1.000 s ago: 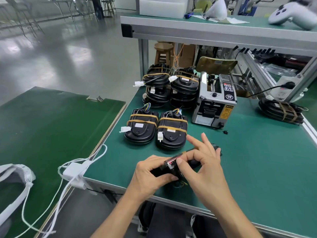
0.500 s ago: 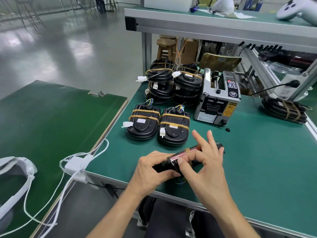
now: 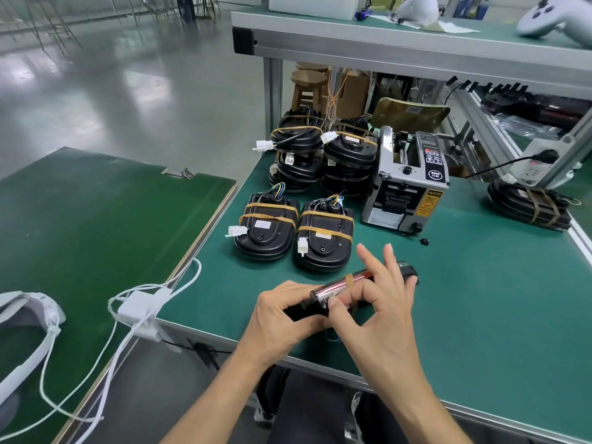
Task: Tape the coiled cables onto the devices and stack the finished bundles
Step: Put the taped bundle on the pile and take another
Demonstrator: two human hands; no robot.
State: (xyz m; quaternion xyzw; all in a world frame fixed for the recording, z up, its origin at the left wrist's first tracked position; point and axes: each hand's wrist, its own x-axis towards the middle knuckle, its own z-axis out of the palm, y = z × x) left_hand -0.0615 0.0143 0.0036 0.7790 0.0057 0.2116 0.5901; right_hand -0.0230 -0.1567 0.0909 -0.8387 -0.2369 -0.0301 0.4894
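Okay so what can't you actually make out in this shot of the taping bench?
All in the head view:
- Device in hand: mostly covered by the left hand and right hand; its coiled cable is unseen.
- Tape strip: only a short piece shows; its ends wrap out of sight.
- Rear stacks: lower bundles are hidden by upper ones, so no count.
- Tape dispenser labels: too small to read.

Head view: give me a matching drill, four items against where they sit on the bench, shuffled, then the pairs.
Items:
1. tape dispenser
2. device in hand
3. stacked bundles
4. two flat taped bundles

Places:
A. far edge of the bench, left of the dispenser
B. held by both hands at the near edge
C. side by side, mid-bench
D. right of the stacks, upright

Pairs: 1-D, 2-B, 3-A, 4-C
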